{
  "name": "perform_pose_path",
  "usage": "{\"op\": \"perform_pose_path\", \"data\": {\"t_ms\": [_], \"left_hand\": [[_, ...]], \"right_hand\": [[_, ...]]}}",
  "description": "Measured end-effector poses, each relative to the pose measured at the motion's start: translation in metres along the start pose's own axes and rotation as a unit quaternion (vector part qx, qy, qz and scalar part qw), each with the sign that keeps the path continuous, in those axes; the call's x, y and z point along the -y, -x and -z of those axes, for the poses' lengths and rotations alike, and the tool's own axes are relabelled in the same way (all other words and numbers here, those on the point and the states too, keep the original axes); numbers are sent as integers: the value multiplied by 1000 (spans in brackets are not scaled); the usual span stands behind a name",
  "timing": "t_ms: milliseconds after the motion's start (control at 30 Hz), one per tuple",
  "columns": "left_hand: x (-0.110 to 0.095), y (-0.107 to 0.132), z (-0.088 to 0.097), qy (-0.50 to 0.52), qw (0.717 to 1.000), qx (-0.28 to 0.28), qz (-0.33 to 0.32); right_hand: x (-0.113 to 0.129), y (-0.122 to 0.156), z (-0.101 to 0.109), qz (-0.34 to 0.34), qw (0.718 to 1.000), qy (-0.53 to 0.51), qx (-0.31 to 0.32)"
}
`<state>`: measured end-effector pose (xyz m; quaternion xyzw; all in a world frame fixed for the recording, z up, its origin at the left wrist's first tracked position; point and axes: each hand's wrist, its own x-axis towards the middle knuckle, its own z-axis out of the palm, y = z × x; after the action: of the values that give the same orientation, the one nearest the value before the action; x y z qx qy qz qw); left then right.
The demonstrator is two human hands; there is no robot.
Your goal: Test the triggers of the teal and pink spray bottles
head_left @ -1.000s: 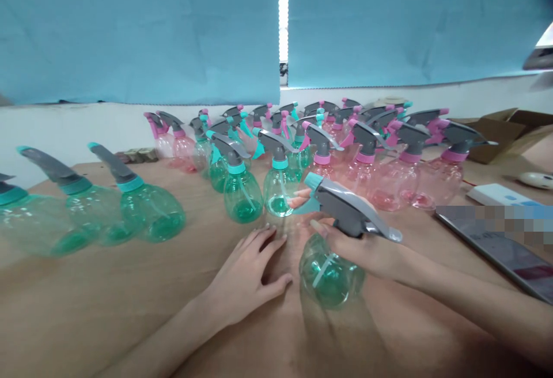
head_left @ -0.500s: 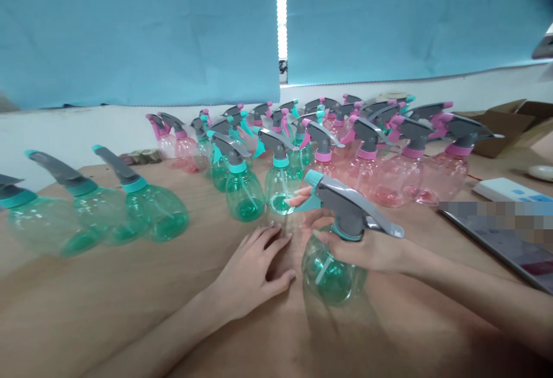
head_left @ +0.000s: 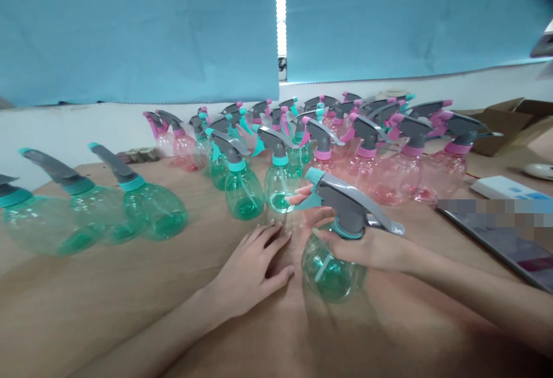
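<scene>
The right hand (head_left: 360,248) is clasped round the neck of a green spray bottle (head_left: 330,271), there at three o'clock from the left hand (head_left: 254,265), palm down, fingers spread on the tabletop (head_left: 142,291); two teal-collared bottles (head_left: 244,193) at its twelve, pink bottles (head_left: 395,181) at the green one's one o'clock

Nearest bottle (head_left: 332,274) partly behind right fingers (head_left: 341,247)
</scene>
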<state>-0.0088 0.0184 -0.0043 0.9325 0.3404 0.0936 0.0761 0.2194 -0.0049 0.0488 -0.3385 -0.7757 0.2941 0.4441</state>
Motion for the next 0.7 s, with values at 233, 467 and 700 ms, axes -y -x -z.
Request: {"op": "perform_pose_path", "data": {"t_ms": [233,467,700], "left_hand": [[0,-1,-1,8,1000,-7,-4],[-1,-1,1,8,1000,-1,1],[-1,0,0,7,1000,-1,-1]], "right_hand": [[-3,-2,2,1,1000,-12,18],[2,-1,2,-3,1000,-17,13],[5,0,0,3,1000,-26,-6]]}}
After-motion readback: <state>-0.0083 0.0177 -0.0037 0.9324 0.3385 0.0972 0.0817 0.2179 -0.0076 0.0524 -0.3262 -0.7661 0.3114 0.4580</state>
